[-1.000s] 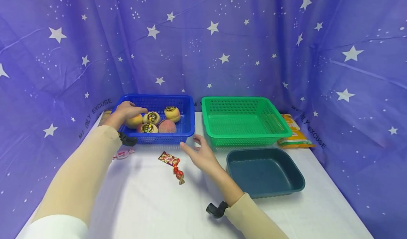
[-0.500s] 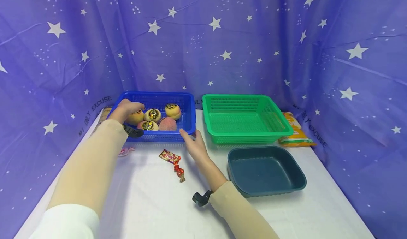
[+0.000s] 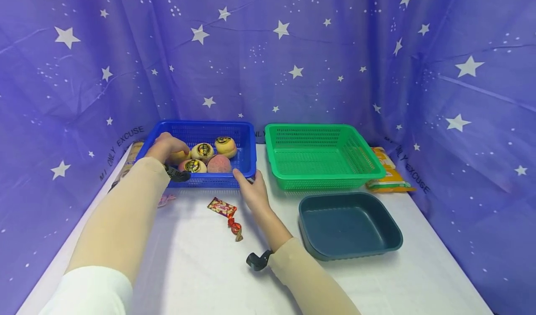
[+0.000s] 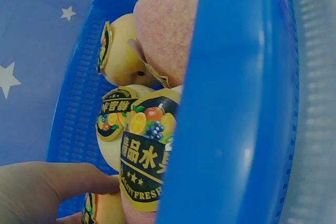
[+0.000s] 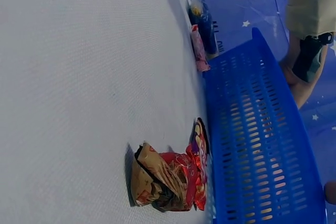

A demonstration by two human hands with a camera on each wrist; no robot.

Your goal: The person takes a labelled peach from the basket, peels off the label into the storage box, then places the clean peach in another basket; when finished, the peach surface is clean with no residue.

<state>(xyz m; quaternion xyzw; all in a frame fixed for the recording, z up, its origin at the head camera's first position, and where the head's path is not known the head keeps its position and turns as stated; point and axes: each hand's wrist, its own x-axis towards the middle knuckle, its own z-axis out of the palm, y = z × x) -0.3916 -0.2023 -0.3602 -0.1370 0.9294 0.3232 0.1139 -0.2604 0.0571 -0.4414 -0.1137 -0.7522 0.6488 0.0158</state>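
Inside the blue basket [image 3: 247,157], my left hand [image 3: 165,146] grips a yellow peach [image 3: 180,157] at the left end; the hand covers much of it. The left wrist view shows my thumb [image 4: 86,179] against that labelled peach [image 4: 107,205]. Several other peaches [image 4: 168,24] lie beside it, some with black and gold stickers. At the basket's front right corner my right hand [image 3: 255,191] holds the rim, thumb on top and fingers lower on the outer side. Only a fingertip [image 5: 331,192] of it enters the right wrist view.
A wrapped bar [image 3: 222,207] and a red twist-wrapped candy [image 3: 235,229] lie before the basket, with a pink candy [image 3: 166,200] further left. A green basket [image 3: 324,184] and a dark teal tub [image 3: 351,254] stand right. Packets [image 3: 389,175] lie at both sides.
My right hand has moved up and left from the table to the blue basket's front right corner and taken hold of the rim. My left hand has lowered slightly onto the leftmost peach.
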